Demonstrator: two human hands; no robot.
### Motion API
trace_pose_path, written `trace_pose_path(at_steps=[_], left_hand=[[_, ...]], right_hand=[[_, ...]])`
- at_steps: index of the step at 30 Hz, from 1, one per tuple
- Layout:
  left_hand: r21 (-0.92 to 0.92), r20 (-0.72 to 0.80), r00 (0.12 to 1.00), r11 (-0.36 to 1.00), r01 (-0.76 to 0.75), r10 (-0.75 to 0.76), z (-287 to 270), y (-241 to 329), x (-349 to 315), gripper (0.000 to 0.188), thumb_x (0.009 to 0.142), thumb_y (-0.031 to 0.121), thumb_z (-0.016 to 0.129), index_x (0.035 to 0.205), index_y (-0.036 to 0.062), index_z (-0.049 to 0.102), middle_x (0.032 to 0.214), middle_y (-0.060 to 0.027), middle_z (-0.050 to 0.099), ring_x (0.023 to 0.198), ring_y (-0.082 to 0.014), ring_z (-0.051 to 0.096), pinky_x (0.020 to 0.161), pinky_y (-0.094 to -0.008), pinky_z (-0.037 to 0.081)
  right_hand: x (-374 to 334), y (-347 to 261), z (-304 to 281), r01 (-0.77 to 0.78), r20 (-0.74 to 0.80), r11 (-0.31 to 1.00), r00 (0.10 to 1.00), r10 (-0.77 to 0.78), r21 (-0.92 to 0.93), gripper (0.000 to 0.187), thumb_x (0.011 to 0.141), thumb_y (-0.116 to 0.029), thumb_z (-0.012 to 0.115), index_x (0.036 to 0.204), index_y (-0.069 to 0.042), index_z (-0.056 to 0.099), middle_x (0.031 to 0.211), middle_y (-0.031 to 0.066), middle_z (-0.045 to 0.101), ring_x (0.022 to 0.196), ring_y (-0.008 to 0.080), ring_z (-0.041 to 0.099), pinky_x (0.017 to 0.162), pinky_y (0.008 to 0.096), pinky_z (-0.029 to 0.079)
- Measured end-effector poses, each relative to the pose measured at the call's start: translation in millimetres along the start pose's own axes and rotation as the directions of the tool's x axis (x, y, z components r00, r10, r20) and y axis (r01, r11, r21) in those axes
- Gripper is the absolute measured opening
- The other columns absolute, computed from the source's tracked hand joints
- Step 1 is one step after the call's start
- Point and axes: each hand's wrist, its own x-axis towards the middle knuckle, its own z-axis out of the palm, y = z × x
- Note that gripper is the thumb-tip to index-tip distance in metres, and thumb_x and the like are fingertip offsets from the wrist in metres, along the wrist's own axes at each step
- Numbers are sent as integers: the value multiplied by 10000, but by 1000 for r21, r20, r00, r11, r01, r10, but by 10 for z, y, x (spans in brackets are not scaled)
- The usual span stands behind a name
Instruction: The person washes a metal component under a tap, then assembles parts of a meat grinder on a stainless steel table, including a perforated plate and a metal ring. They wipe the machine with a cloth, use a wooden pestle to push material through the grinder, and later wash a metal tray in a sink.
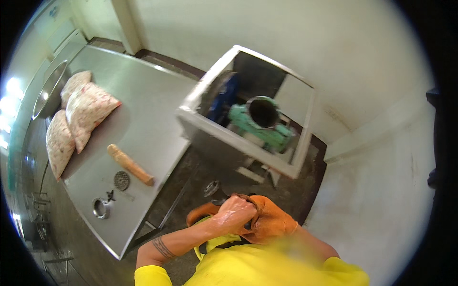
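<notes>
My left hand is bare and closed round a dark metal piece that looks like a meat grinder's feed screw. Its wider end sticks out past the knuckles on the left. Bunched against this hand is an orange cloth, and more orange shows below the left wrist. My right forearm leads into the cloth, which hides that hand and its fingers. Beyond my hands stands a green meat grinder, its round mouth facing up, inside an open-topped metal frame.
Left is a steel table with plump bags of pale, reddish contents and a metal bowl. Nearer lie a wooden pestle, a perforated grinder plate, a metal ring and a small grinder blade. Walls stand right and behind.
</notes>
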Motion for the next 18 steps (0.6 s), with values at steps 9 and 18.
trace_pose_path(at_steps=[9,18], left_hand=[[183,-34,985,970,-159,168,-39,1120,2212,217,672,169,741,822,23,682,755,-122,700,950,-308,684,745,-410,523],[82,-548,823,988,-127,151,-1119,1123,1857,369,784,104,733,1139,53,647,1222,-117,657,1249,-285,560,1030,-451,438]], right_hand=[[-1488,787,-1615,-301,-304,940,891,338,163,486,782,-203,794,1222,-94,617,1062,69,665,962,181,616,848,312,513],[-1229,1639,-2494,-61,-363,949,915,177,309,420,796,-224,789,1162,-93,631,979,59,666,851,197,631,775,324,528]])
